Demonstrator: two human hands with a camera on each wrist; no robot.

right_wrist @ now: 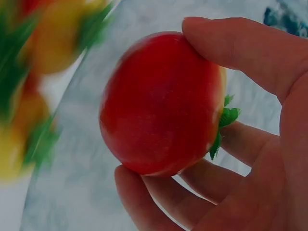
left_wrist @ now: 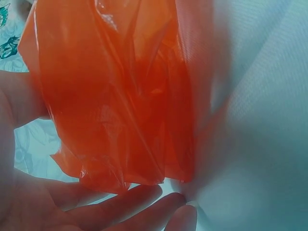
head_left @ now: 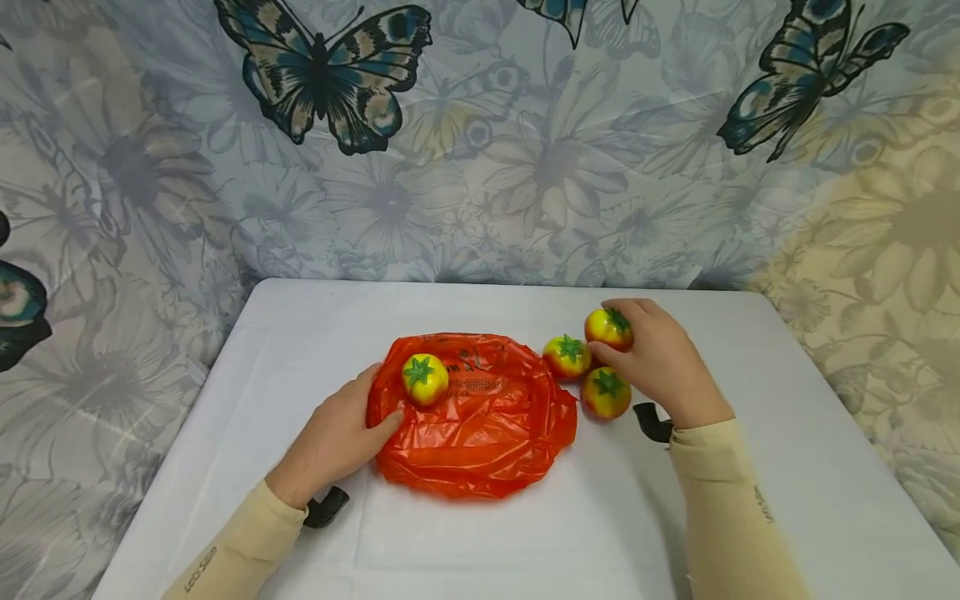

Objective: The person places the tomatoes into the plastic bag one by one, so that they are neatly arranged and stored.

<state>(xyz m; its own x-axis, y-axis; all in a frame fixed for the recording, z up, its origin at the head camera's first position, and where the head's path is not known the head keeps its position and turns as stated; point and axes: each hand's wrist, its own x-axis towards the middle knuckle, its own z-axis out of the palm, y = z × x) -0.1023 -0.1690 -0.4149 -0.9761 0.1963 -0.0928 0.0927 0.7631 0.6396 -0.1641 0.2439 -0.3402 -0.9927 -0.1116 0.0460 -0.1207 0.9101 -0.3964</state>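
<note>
My right hand (head_left: 656,358) grips a red-and-yellow tomato (head_left: 606,330) between thumb and fingers. Its red underside and green leafy top show in the right wrist view. Close below that hand, two more tomatoes, one yellowish (head_left: 566,358) and one redder (head_left: 606,395), sit beside the right edge of an orange-red plastic bag (head_left: 480,450). A further tomato (head_left: 425,380) lies on the bag's upper left part. My left hand (head_left: 337,425) holds the bag's left edge, thumb over it and fingers along its far side. Crumpled plastic (left_wrist: 110,96) fills the space between thumb and fingers.
Everything stands on a white table (head_left: 465,558). A patterned cloth (head_left: 480,192) with butterflies and flowers hangs behind it and at the sides. Dark wrist-camera pieces (head_left: 327,507) stick out beneath both wrists, near the tabletop.
</note>
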